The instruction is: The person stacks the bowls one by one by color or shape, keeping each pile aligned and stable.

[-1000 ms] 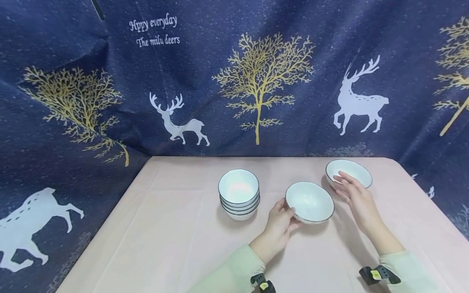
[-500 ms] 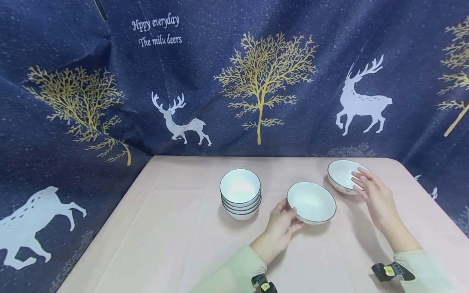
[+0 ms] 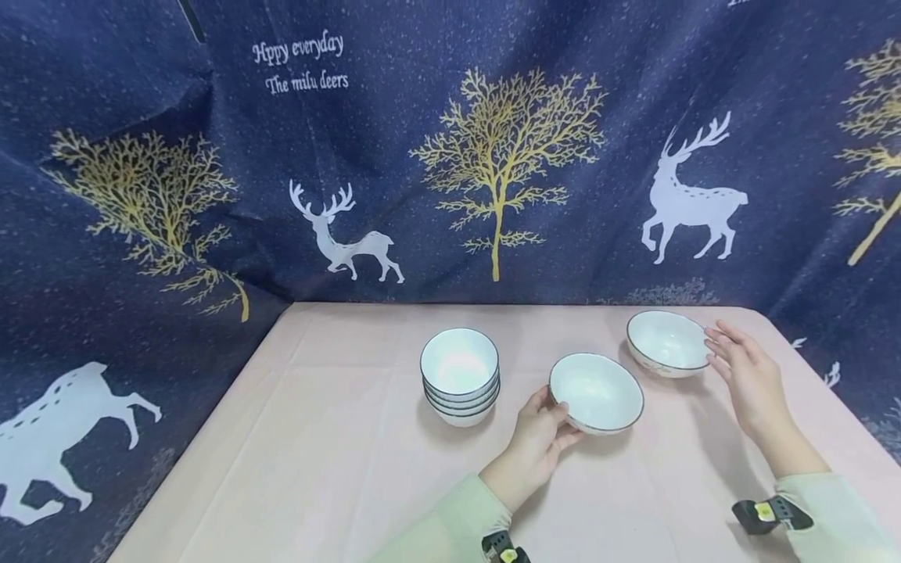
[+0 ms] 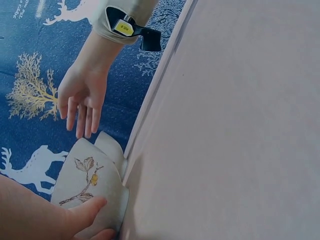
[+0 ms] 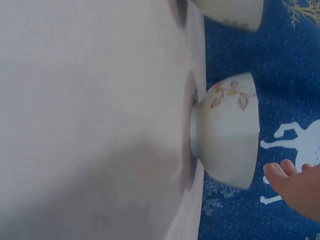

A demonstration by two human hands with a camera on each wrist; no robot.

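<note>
My left hand (image 3: 533,446) grips the left rim of a white dark-rimmed bowl (image 3: 597,393), with the thumb at the rim and fingers at the outer side. In the left wrist view, that bowl (image 4: 82,170) shows a painted flower sprig. Farther back on the right, a matching bowl (image 3: 665,344) stands upright. My right hand (image 3: 752,383) is beside its right rim with fingers loosely extended, holding nothing. A small gap separates the fingers from this bowl (image 5: 227,132) in the right wrist view. Left of the held bowl rises a stack of several bowls (image 3: 461,375).
A pale pink cloth covers the table (image 3: 303,453). Its back edge meets a dark blue curtain (image 3: 450,195) printed with deer and golden trees. Black straps with small devices are worn on both wrists.
My right hand has moved right, from the left part of the far bowl across it to its right rim. The left hand keeps its grip on the nearer bowl.
</note>
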